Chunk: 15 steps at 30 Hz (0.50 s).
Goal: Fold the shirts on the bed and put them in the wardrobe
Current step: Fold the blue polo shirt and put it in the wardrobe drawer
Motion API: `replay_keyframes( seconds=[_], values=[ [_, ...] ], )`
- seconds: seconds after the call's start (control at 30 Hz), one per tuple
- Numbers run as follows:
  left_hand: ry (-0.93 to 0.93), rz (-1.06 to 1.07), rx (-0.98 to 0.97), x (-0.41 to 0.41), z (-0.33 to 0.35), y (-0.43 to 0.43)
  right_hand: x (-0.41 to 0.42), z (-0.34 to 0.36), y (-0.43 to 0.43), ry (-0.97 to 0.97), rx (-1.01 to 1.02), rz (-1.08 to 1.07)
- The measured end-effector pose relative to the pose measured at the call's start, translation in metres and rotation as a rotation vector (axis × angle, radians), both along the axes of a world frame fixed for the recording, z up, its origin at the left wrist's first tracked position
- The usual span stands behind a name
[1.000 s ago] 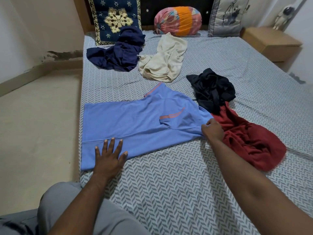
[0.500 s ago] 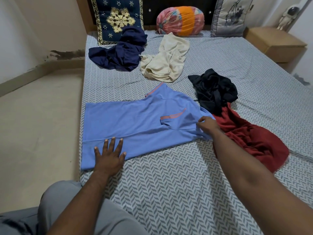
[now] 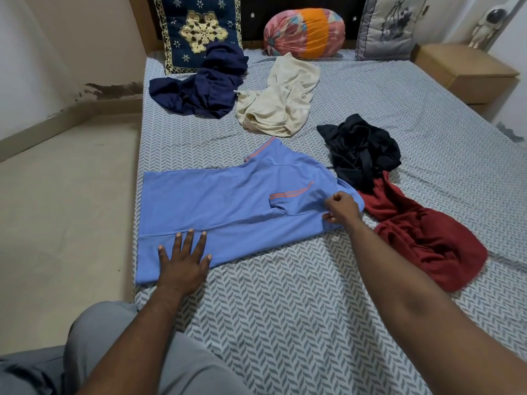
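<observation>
A light blue shirt with orange trim lies spread flat across the near left of the bed. My left hand presses flat on its near hem with fingers spread. My right hand pinches the shirt's right end, by the sleeve fold. Four crumpled shirts lie beyond: a dark red shirt to the right, a black shirt above it, a cream shirt and a navy shirt further back. No wardrobe is in view.
A patterned navy cushion, a pink-and-orange bolster and a grey pillow stand at the headboard. A wooden bedside table is at the right. The bed's left edge drops to beige floor. My grey-trousered knee is at the near edge.
My right hand has slid left onto the blue shirt's right end and closed on the fabric. My left hand stays pressed on the hem.
</observation>
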State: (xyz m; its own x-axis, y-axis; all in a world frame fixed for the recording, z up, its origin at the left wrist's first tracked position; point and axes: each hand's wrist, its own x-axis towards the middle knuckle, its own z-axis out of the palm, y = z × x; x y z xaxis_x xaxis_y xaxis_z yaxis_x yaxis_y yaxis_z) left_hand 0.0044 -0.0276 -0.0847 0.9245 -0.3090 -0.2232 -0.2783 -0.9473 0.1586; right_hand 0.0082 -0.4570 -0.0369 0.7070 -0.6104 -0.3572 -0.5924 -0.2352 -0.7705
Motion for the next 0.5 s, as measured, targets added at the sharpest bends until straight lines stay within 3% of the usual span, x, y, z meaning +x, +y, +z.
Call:
replay_keyframes(
  seconds=[0.2, 0.37, 0.5],
  values=[
    [0.020, 0.006, -0.005, -0.001, 0.001, 0.000, 0.003, 0.001, 0.013, -0.021, -0.016, -0.084],
    [0.032, -0.007, 0.001, 0.000, 0.002, 0.002, 0.011, 0.004, 0.017, 0.076, -0.274, 0.022],
    [-0.001, -0.035, -0.006, -0.003, 0.002, 0.004, 0.010, 0.002, 0.016, 0.158, -0.369, -0.091]
  ],
)
